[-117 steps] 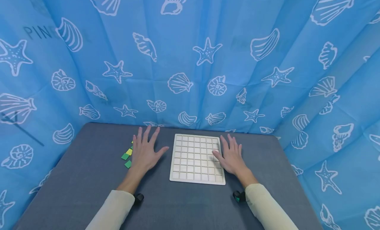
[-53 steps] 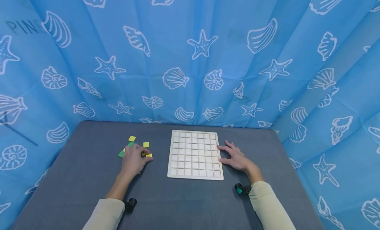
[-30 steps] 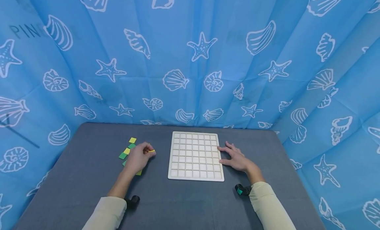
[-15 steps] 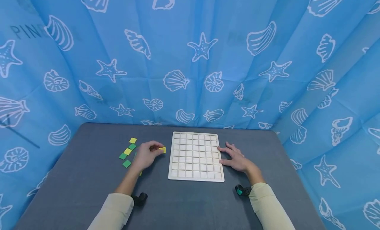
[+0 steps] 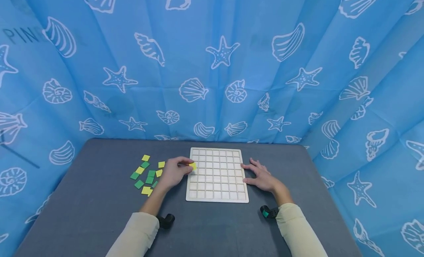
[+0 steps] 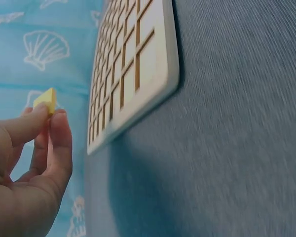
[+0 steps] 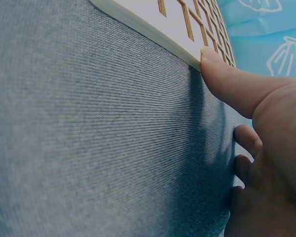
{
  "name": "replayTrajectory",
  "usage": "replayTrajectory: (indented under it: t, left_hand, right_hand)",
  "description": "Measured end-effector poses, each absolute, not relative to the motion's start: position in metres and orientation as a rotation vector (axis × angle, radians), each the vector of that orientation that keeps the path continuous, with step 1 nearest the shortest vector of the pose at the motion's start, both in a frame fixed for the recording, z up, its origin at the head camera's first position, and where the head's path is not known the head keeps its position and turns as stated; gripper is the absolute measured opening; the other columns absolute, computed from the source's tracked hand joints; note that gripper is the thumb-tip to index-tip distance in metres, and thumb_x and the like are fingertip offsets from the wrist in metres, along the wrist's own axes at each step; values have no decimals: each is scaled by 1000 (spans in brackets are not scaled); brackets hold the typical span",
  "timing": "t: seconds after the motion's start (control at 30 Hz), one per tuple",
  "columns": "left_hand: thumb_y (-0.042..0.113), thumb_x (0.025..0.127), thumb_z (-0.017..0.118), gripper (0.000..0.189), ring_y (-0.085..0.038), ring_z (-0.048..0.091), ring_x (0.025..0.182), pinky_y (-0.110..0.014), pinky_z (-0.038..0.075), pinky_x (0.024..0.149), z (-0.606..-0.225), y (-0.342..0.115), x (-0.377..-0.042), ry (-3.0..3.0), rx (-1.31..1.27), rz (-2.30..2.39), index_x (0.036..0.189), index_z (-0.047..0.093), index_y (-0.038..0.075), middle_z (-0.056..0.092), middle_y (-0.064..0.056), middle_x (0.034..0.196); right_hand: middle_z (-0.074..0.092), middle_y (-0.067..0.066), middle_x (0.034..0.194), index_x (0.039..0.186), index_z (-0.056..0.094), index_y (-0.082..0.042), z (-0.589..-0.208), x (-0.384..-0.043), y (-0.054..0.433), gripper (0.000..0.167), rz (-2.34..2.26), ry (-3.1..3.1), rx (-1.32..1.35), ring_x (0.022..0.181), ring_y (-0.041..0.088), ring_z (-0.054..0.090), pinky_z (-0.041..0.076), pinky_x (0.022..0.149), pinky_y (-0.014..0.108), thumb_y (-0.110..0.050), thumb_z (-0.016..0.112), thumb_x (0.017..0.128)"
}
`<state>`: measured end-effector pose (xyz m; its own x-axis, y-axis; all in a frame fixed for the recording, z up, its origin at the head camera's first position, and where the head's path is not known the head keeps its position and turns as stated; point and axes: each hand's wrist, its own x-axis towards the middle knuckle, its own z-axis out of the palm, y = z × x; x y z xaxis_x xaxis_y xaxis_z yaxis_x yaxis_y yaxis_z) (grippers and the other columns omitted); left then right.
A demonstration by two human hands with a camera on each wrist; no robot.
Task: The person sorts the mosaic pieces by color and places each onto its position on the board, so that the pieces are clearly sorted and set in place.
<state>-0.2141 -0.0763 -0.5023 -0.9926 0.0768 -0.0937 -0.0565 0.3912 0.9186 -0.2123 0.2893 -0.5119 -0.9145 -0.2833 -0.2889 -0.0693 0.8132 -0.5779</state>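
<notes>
A cream grid board (image 5: 216, 176) with square cells lies at mid-table. My left hand (image 5: 175, 172) pinches a yellow square tile (image 5: 193, 166) between thumb and fingertips, over the board's left edge in the head view. In the left wrist view that tile (image 6: 47, 100) stands tilted above the thumb and a finger, with the board (image 6: 150, 64) to its right. On the other side, my right hand (image 5: 261, 176) rests with thumb and index fingertip at the board's right edge. The right wrist view has the thumb (image 7: 232, 84) touching the rim, the other fingers loosely bent by the cloth.
Several green tiles (image 5: 139, 184) and several yellow tiles (image 5: 145, 190) lie scattered on the grey table (image 5: 212, 227) left of the board, some partly behind the left hand. A blue seashell-print curtain (image 5: 212, 113) hangs along the table's back edge and right side.
My left hand came down among the tiles, picked up a yellow one and carried it right to the board's left edge. The right hand settled on the board's right edge and stays there.
</notes>
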Motion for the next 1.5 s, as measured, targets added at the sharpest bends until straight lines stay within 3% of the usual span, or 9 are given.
replayTrajectory:
  t: [0.53,0.87,1.03,1.3,1.5]
  left_hand:
    - [11,91,76,15,-20,73,86,-38,62,79,-504,-35,-217,2258,61,1768,105,80,11,77,-9,104]
    - [13,89,78,12,-20,73,82,-37,61,77,-506,-3,-215,2222,197,1708,101,81,10,77,-7,100]
    - [16,87,80,10,-14,68,74,-28,56,68,-506,10,-213,2312,279,1624,96,82,14,79,-3,93]
    - [20,88,80,5,-6,66,81,-31,51,82,-509,34,-209,2418,417,1434,92,83,21,78,9,86]
    - [19,87,80,5,-6,65,78,-28,49,78,-511,48,-209,2440,431,1377,89,83,23,77,10,83]
  right_hand:
    - [9,24,170,156,43,-17,-511,-211,288,68,-824,2625,-291,155,54,-2,4,117,77,-41,67,98]
    - [11,23,171,155,44,-18,-509,-214,288,67,-784,2626,-250,154,55,3,12,115,79,-42,68,97]
    - [16,23,170,152,48,-20,-505,-217,286,67,-712,2650,-227,151,56,14,17,113,79,-45,71,94]
    - [17,23,169,147,54,-22,-500,-217,281,63,-643,2662,-203,150,58,17,21,112,78,-45,74,92]
    - [21,22,168,146,55,-24,-498,-221,280,63,-574,2676,-212,150,56,20,22,113,77,-46,75,91]
